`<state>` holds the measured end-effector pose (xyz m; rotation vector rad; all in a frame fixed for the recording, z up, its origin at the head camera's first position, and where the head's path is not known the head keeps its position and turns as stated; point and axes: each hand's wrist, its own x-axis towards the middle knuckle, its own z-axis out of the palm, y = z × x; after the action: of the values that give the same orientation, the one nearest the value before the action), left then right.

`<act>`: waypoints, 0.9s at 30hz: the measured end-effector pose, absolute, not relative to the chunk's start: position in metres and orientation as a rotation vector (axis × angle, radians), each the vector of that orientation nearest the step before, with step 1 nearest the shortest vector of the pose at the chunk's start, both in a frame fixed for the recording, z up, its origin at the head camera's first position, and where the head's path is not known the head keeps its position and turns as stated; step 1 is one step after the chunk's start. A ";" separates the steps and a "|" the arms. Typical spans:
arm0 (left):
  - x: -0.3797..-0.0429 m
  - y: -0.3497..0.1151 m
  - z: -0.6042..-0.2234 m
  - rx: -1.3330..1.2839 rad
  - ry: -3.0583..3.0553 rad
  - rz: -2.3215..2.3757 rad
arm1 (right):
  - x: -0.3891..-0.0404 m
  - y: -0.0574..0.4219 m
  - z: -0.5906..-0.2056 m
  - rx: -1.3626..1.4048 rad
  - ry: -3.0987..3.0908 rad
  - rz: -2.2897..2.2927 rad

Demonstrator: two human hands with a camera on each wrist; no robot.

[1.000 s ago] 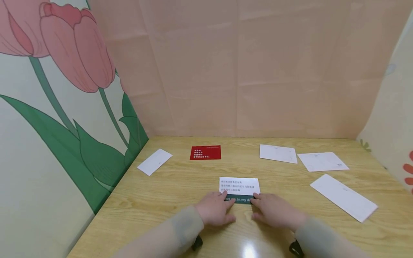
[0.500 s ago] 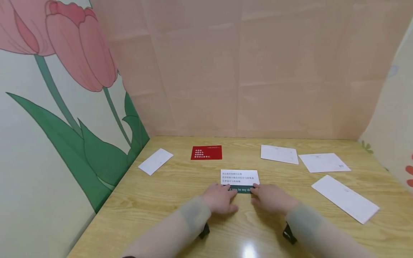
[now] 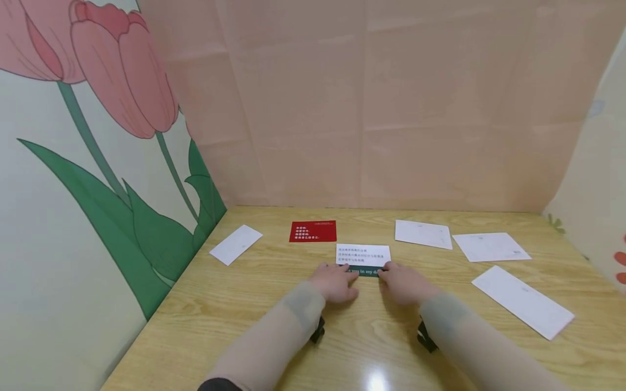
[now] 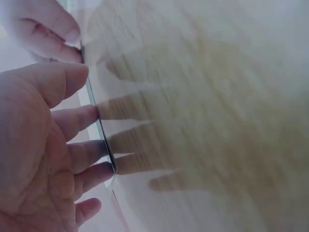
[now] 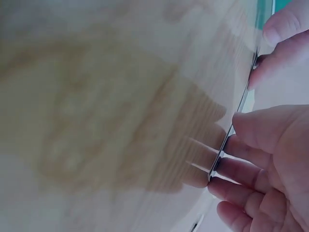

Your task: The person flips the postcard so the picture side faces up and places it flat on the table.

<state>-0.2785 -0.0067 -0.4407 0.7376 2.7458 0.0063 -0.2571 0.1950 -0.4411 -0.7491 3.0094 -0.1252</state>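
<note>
Green-and-white card (image 3: 363, 254) lies mid-table, just nearer than the red card (image 3: 313, 231) & a bit to its R; printed white part is up top, green strip along the near edge. Left hand (image 3: 335, 283) is at the near L corner, fingers spread & straight, tips on the strip, not wrapped round it; prob. to keep that side steady. Right hand (image 3: 405, 283) does the same at the near R corner, fingers closer together; can't tell if its thumb is on the edge or just beside it. Matching contact at both ends prob. stops twisting.

Others, L to R: first white card (image 3: 236, 245) askew by the L wall; then, past the red one, second white card (image 3: 423, 233), third white card (image 3: 491, 247) & fourth white card (image 3: 523, 301), well apart from the hands, prob. spaced so none overlap.

Table (image 3: 215, 309) = light wood grain, glossy, w/ finger reflections in both wrist views. Room, L to R: tulip mural wall (image 3: 44, 228), creased peach sheet (image 3: 420, 108) at back, pale wall (image 3: 594, 184) w/ red & green bits.
</note>
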 end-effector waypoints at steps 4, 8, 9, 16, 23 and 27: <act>-0.283 -0.004 -0.440 0.712 2.748 0.034 | -0.263 0.193 -0.442 -0.719 3.009 -0.066; -0.288 0.000 -0.439 0.686 2.749 0.066 | -0.266 0.191 -0.443 -0.718 3.000 -0.038; -0.289 0.000 -0.439 0.680 2.752 0.069 | -0.266 0.190 -0.443 -0.715 2.998 -0.046; -0.300 0.004 -0.443 0.705 2.780 0.036 | -0.279 0.190 -0.446 -0.644 2.964 -0.124; -0.313 0.008 -0.443 0.655 2.771 0.062 | -0.288 0.190 -0.446 -0.606 2.921 -0.141; -0.320 0.010 -0.444 0.621 2.775 0.079 | -0.295 0.191 -0.447 -0.584 2.908 -0.139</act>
<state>-0.3203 0.0103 -0.4443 0.6209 2.7750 0.0792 -0.2950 0.1913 -0.4468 -0.5840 2.9077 -0.1390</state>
